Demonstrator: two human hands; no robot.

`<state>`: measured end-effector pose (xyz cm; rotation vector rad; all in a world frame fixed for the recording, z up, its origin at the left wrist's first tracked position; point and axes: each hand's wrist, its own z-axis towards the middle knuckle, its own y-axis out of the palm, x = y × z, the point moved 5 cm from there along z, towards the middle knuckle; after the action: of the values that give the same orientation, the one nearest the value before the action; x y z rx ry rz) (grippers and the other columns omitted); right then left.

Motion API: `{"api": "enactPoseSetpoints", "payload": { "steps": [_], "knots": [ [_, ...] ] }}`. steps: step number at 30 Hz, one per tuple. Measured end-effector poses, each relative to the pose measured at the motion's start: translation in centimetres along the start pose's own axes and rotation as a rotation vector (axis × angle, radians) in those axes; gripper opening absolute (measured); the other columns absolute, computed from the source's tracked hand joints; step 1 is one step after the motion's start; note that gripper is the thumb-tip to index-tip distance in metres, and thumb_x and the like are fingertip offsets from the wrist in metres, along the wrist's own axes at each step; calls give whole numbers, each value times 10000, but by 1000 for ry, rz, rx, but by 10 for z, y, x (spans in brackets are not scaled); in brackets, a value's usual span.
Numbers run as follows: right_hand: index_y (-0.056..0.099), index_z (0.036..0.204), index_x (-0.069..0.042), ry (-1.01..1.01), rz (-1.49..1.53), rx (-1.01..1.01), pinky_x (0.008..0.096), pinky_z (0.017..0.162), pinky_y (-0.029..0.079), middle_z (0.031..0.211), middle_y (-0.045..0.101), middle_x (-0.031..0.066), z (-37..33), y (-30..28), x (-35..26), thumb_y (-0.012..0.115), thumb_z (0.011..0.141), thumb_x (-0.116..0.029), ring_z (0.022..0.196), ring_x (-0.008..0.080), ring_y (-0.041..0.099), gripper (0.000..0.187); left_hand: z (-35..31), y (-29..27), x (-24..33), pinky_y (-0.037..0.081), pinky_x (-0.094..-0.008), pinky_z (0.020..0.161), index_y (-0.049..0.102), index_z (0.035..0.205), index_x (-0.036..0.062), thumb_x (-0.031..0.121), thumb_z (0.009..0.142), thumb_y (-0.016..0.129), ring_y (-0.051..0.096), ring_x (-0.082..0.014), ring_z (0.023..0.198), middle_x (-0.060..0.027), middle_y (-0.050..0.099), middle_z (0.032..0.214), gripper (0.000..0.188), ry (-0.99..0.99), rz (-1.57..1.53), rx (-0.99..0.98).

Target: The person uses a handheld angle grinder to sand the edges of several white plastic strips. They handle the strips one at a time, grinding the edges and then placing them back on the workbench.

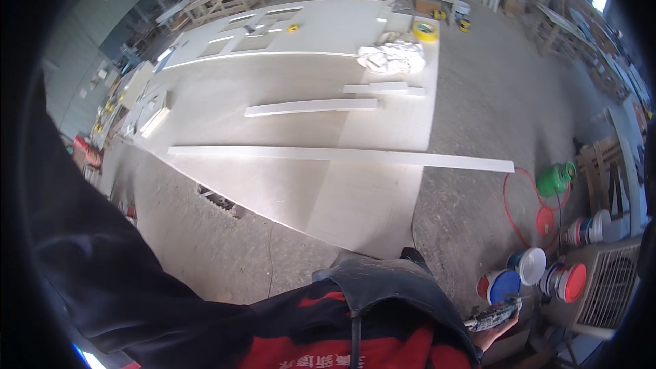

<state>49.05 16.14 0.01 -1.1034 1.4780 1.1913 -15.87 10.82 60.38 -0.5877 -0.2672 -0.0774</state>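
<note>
At the lower right, my right hand [497, 334] is closed round a scuffed grey, elongated hand tool [490, 316]; its exact kind is unclear. The hand is low beside my body, near a bucket with a blue lid [503, 285]. My left arm [102, 260] in a dark sleeve rises along the left side, and its hand is out of view. Before me stands a large pale worktable [287, 191]. A long white strip [328, 155] lies across it and juts past the right edge. Behind it are a shorter white strip [307, 106] and small stacked strips [386, 88].
A crumpled white cloth [391, 59] and a yellow tape roll [425, 32] lie at the table's far right. Behind is a white panel [321, 27] with cutouts. At right, a green gas cylinder [555, 179], a red hose [507, 213] and several buckets stand on the floor.
</note>
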Motion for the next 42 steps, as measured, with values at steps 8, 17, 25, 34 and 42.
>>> {"api": "enactPoseSetpoints", "payload": {
  "steps": [8,17,25,34,42],
  "knots": [
    [477,1556,-249,-5,23,107,358,1004,498,1408,584,60,5,-14,6,496,1111,-549,1154,217,607,537,-23,89,35,618,-493,775,659,1183,-25,318,929,751,742,-355,835,-200,731,971,436,61,-173,-539],
    [468,1569,-240,89,115,184,416,1008,492,1440,550,72,-13,-13,-6,507,1096,-544,1173,241,580,563,-176,98,-19,550,-491,637,638,1153,87,457,905,796,708,-342,698,-130,696,771,473,404,371,-683],
    [521,1520,-254,67,-100,101,498,824,579,1303,621,88,-18,-3,-20,471,1048,-671,1039,308,632,633,-394,149,-95,566,-544,706,598,1114,67,426,930,736,719,-411,788,-153,727,881,425,44,119,-1145],
    [492,1552,-226,40,-95,139,463,972,533,1428,578,71,-33,29,-26,489,1076,-590,1189,268,595,599,-508,183,-142,554,-570,726,604,1088,84,440,918,738,710,-454,810,-171,723,835,417,-114,-41,-1306],
    [465,1573,-199,52,-133,172,420,1039,490,1454,549,66,-72,47,-26,513,1097,-503,1227,230,568,567,-559,184,-180,548,-575,732,609,1068,87,467,910,750,701,-465,823,-179,714,827,435,-173,-135,-1324]
  ]
}}
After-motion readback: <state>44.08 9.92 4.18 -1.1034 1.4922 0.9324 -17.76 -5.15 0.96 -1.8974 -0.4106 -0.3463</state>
